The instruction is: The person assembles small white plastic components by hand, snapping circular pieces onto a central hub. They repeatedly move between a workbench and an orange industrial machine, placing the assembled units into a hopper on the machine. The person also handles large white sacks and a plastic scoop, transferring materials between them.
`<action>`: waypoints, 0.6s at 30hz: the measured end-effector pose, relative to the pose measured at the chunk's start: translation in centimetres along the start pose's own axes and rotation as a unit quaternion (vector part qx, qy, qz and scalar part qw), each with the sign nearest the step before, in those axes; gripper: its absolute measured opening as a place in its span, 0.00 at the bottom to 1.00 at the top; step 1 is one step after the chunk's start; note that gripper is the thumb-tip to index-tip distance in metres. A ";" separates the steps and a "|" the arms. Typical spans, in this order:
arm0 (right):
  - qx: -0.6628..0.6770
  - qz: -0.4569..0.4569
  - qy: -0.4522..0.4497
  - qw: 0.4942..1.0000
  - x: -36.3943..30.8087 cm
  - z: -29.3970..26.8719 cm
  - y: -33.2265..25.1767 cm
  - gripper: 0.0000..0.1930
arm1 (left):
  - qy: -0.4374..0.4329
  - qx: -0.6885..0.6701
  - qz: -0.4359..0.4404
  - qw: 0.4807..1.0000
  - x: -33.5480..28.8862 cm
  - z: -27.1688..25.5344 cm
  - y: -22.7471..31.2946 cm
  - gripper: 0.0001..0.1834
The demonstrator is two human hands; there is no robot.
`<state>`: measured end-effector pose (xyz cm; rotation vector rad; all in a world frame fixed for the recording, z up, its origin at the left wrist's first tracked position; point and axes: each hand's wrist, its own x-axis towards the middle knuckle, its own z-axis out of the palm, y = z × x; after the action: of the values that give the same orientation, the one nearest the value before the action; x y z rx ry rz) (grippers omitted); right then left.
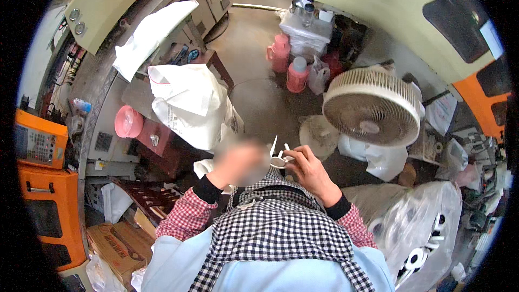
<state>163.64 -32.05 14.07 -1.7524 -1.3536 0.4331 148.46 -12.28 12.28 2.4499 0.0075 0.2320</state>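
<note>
In front of my checked apron, my right hand (312, 172) is closed, thumb and fingers pinching a small white plastic part (278, 161) with a round end and thin prongs. Close beside that part on its left is my left hand (240, 163). A blur covers its fingers, so their grip and anything in them cannot be made out. Just beyond my left hand stands a large white sack (189, 103) with its top folded over.
A round fan (373, 107) stands ahead on the right. Beside my right arm sits a clear plastic bag (416, 232) of white ring-shaped parts. Two pink flasks (296, 74) are on the floor ahead. At left are a pink bowl (128, 121) and a cardboard box (120, 246).
</note>
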 end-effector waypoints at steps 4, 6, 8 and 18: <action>-0.084 -0.023 -0.007 0.996 3.1 -1.1 3.1 0.14 | -0.019 0.032 0.075 0.996 6.2 -4.2 -2.5 0.18; -0.159 -0.019 0.000 0.987 6.2 -1.3 3.6 0.10 | -0.026 -0.019 0.062 0.998 8.4 -6.7 -3.9 0.20; -0.128 -0.042 0.036 0.990 10.6 -1.3 4.0 0.07 | -0.034 0.025 0.076 0.996 10.6 -8.4 -7.1 0.20; 0.369 0.300 -0.037 0.879 31.4 4.0 11.0 0.15 | 0.054 0.287 0.077 0.953 17.2 -17.4 -19.6 0.09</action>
<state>178.57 -2.30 10.02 -1.4466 -0.5128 1.1925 163.48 14.97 16.07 3.0173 -0.0812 0.4899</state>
